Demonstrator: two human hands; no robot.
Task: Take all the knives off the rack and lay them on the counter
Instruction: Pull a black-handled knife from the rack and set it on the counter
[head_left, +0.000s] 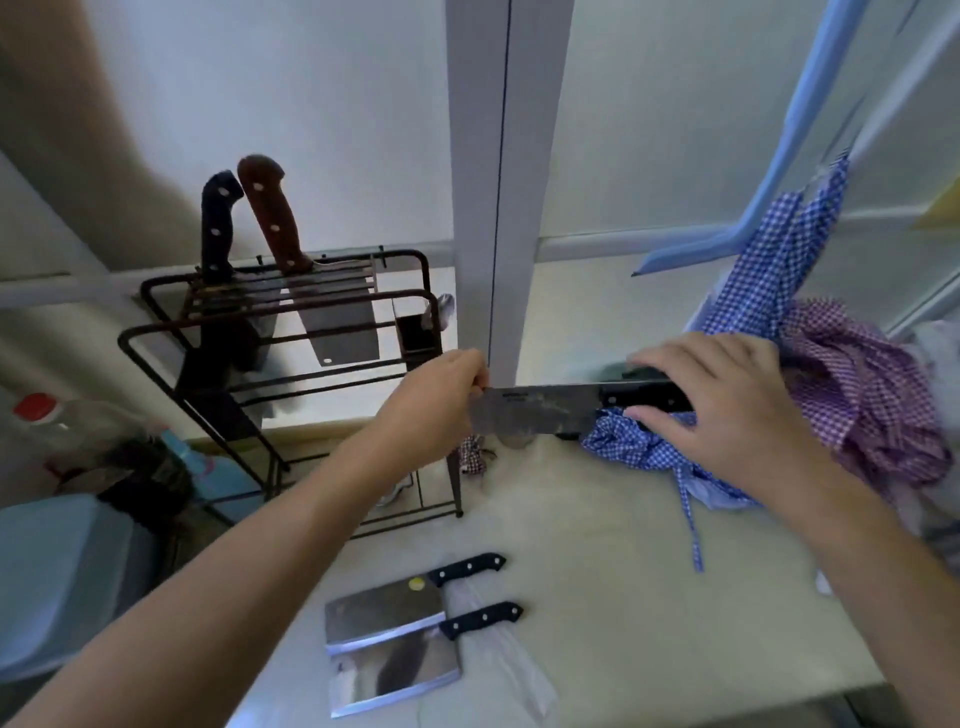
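A dark-bladed knife hangs level in the air between both hands, its long axis running left to right across the view, handle toward the person's right. The right hand is clenched over the black handle, fingers curled on top and thumb beneath; the left hand pinches the blade's far end between fingertips. The knife sits above the back of the tabletop, just over a blue checked cloth, with the rack to its left.

Two cleavers already lie side by side near the front edge of the tabletop, handles pointing right and away. Two knives are still in the rack: a black-handled one and a brown-handled one, both upright in the slots.

The bare tabletop lies below and toward the person from the held knife, so the coming move is likely a lowering toward the cleavers with the blade kept flat. The right hand carries the weight; the left only steadies the tip
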